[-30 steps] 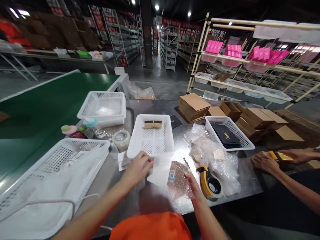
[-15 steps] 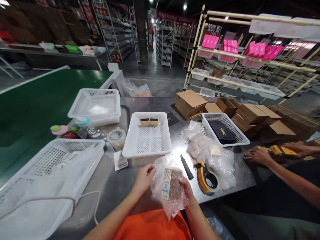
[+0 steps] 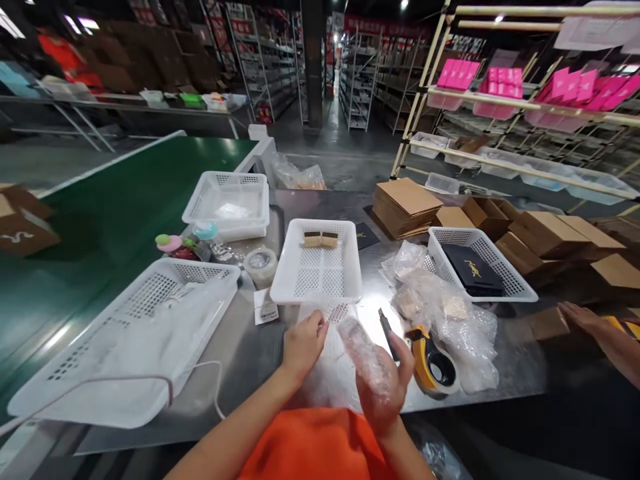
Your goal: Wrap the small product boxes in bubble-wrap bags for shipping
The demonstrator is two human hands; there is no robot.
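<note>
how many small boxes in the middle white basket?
2. Both lie near the far end of the basket, side by side: left box and right box. Anything underneath them would be hidden.

A basket (image 3: 316, 273) is sitting at frame center, on the table (image 3: 250, 353). Blocks (image 3: 321, 241) are lying inside. Below the basket, a packet (image 3: 362, 345) is resting in the right hand (image 3: 393, 408). The knife (image 3: 385, 327) is lying left of the dispenser (image 3: 423, 360). The rack (image 3: 530, 105) is standing behind, upper right.
</note>
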